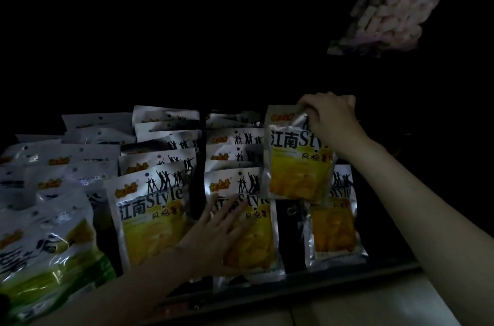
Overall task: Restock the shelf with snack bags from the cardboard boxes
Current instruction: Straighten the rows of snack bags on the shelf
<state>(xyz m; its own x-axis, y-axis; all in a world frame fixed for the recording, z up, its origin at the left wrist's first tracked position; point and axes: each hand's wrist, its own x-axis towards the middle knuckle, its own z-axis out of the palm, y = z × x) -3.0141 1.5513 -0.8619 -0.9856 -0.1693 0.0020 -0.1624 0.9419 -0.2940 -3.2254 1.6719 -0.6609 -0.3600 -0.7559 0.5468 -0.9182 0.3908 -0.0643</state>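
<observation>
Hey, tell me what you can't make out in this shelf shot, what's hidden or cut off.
- Head view: shelf back is in darkness.
- Bag under the left hand: its print is partly covered.
- Raised snack bag: right hand hides its top corner.
- Green bags: cut by the left edge.
- Cardboard boxes: not in view.

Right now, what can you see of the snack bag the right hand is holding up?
The held snack bag is a shiny silver foil pouch with a yellow lower panel picturing orange-yellow chips, black Chinese characters plus "Style" across the middle, and an orange logo at its top left. It hangs upright, slightly tilted, above the rightmost row of matching bags. The right hand pinches its crumpled top right corner; nothing else clearly touches it. It looks sealed and full.
</observation>
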